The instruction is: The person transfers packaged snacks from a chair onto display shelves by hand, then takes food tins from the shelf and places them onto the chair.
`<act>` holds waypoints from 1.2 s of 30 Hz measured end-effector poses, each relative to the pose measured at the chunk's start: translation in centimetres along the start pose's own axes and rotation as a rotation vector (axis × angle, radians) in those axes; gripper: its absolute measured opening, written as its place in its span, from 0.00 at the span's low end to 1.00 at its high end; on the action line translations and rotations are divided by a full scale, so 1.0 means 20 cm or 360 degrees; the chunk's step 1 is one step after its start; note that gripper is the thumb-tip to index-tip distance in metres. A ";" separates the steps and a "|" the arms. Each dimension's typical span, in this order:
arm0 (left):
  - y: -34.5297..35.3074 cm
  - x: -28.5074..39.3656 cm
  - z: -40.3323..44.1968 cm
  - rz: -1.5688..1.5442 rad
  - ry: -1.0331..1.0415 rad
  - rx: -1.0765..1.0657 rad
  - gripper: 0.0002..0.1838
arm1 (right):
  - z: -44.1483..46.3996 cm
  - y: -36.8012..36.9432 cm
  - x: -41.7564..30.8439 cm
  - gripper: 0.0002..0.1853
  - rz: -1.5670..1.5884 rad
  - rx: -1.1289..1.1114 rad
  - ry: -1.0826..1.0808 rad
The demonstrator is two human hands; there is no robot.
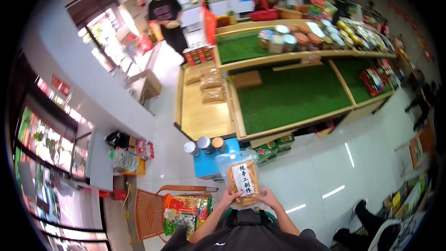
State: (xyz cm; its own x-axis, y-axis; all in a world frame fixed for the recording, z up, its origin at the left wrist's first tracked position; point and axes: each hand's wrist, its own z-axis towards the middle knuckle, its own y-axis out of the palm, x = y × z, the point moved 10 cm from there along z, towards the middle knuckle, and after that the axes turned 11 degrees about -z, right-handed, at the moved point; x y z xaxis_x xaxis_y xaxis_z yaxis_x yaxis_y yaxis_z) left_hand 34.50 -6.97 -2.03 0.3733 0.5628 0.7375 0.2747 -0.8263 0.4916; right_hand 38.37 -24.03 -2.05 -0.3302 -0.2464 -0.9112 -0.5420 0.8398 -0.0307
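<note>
- While the left hand (229, 197) and right hand (268, 198) grasp its lower sides, a white-labelled clear plastic pouch of tan sticks (243, 180) sits before the dark-clothed torso (248, 234).
- Judged from this: pouch lifted, not yet set down.
- Beyond it, 3 round-lidded jars (204, 144) stand on a blue tabletop (208, 168).
- Farther, brown-filled clear bags (213, 95) lie on a pale wooden shelf (202, 118).

The pouch (243, 174) is between the hands (229, 198) (266, 196), a chair (147, 208) left, canisters (204, 143) on a stand (205, 166) beyond.
</note>
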 end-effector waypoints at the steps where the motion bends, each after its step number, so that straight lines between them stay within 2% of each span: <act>1: 0.11 -0.04 0.05 0.0048 -0.0066 -0.0097 0.31 | -0.04 -0.08 0.03 0.30 0.0047 0.0070 0.0017; 4: 0.40 -0.18 0.21 0.0317 -0.0226 -0.0359 0.33 | -0.23 -0.39 0.08 0.30 0.0116 0.0430 -0.0023; 7: 0.70 -0.34 0.31 0.0495 -0.0392 -0.0599 0.34 | -0.40 -0.59 0.21 0.29 0.0411 0.0704 -0.0053; 11: 0.95 -0.61 0.37 0.0853 -0.0748 -0.0874 0.33 | -0.61 -0.73 0.47 0.31 0.0584 0.0996 0.0141; 16: 1.24 -0.79 0.49 0.0852 -0.0839 -0.1122 0.31 | -0.69 -0.81 0.65 0.34 0.1008 0.1239 0.0254; 18: 1.30 -0.83 0.62 0.1024 -0.0880 -0.1154 0.31 | -0.63 -0.88 0.65 0.35 0.1177 0.1320 0.0254; 20: 1.40 -0.84 0.77 0.0972 -0.0858 -0.1198 0.31 | -0.55 -1.03 0.63 0.36 0.1163 0.1369 0.0258; 22: 1.45 -0.84 0.96 0.1039 -0.0874 -0.1086 0.32 | -0.44 -1.19 0.57 0.38 0.1087 0.1362 0.0284; 24: 1.52 -0.80 1.07 0.1018 -0.0857 -0.1123 0.36 | -0.37 -1.30 0.50 0.39 0.1052 0.1359 0.0372; 26: 1.55 -0.80 1.13 0.0596 -0.0995 -0.1055 0.40 | -0.32 -1.37 0.43 0.41 0.0990 0.1321 0.0535; 30: 1.56 -0.81 1.35 0.0557 -0.0824 -0.1023 0.38 | -0.18 -1.50 0.44 0.39 0.0721 0.1176 0.0634; 32: 1.49 -0.88 1.45 0.0782 -0.0896 -0.1047 0.34 | -0.13 -1.57 0.41 0.39 0.0835 0.1116 0.0592; 34: 1.61 -0.75 1.41 0.0861 -0.0962 -0.1030 0.33 | -0.08 -1.59 0.42 0.38 0.0981 0.1073 0.0531; 36: 1.67 -0.76 1.48 0.0902 -0.1006 -0.0936 0.32 | -0.05 -1.71 0.48 0.38 0.0889 0.1114 0.0542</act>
State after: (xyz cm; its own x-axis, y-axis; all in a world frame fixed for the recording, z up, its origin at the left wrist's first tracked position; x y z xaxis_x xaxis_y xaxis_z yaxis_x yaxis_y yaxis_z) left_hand 64.22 -42.58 -10.62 0.7572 -0.1452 0.6369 -0.4998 -0.7566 0.4217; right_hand 52.97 -55.56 -9.42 -0.6680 0.2427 -0.7035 0.3102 0.9501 0.0332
